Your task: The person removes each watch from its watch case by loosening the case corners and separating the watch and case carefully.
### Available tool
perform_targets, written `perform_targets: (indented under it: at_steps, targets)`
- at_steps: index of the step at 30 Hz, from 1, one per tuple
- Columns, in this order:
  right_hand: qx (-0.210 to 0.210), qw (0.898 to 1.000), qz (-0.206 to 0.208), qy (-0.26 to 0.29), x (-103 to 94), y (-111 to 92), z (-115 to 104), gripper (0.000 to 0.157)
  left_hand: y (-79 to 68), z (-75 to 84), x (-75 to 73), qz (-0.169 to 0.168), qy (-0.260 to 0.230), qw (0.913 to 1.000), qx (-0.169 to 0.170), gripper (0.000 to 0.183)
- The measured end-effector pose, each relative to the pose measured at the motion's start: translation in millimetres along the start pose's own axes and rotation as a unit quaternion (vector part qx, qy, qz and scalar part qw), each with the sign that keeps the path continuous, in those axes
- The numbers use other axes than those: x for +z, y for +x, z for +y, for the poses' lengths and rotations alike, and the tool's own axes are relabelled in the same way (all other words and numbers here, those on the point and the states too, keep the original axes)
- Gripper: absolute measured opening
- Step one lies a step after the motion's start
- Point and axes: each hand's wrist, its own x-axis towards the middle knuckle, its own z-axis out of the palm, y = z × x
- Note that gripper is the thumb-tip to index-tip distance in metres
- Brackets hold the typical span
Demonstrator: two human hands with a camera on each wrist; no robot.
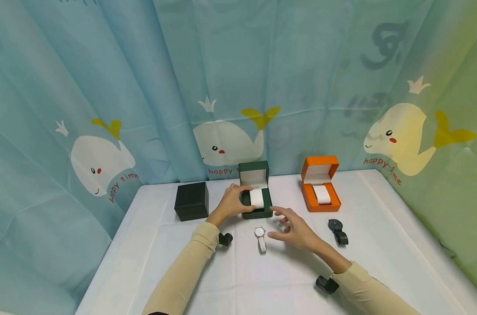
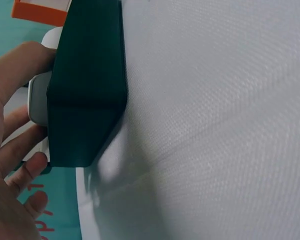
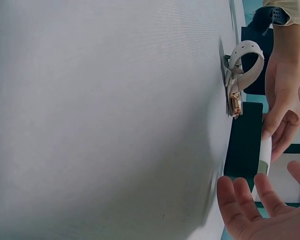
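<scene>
A green watch box (image 1: 254,166) stands with its lid raised at the back middle of the table. My left hand (image 1: 230,202) reaches in from its left side, thumb and fingers pinching the white watch cushion (image 1: 257,198) inside. From the left wrist view, the cushion (image 2: 39,100) rises past the box wall between thumb and fingers. My right hand (image 1: 295,229) holds nothing; its loosely spread fingers are close to the box's right front corner. A white-strapped wristwatch (image 1: 260,236) lies in front of the box, left of the right thumb.
An orange watch box (image 1: 306,199) with a white cushion stands open at the back right. A black watch (image 1: 338,230) lies in front of it. At the back left sits a closed black box (image 1: 191,201). A whale-print curtain (image 1: 238,65) hangs behind the table.
</scene>
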Motion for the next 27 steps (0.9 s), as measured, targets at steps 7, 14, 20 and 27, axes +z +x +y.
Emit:
perform_targets:
  at_steps: [7,14,20,27]
  targets:
    - [-0.007,1.000,-0.001,0.011,0.1,1.3,0.4,0.077,1.8,3.0,0.6,-0.001,0.059,0.9983,0.005,0.062]
    - [-0.005,1.000,0.002,0.005,0.3,2.0,0.4,0.076,2.7,13.3,-0.1,-0.003,0.087,0.9960,-0.018,0.062]
    - [0.002,1.000,0.000,-0.001,0.7,2.0,0.8,0.076,4.4,24.8,-0.9,-0.023,0.119,0.9904,-0.067,0.061]
    - [0.004,1.000,-0.003,-0.004,1.7,2.4,0.6,0.075,5.4,36.9,-5.2,-0.034,0.152,0.9824,-0.102,0.061]
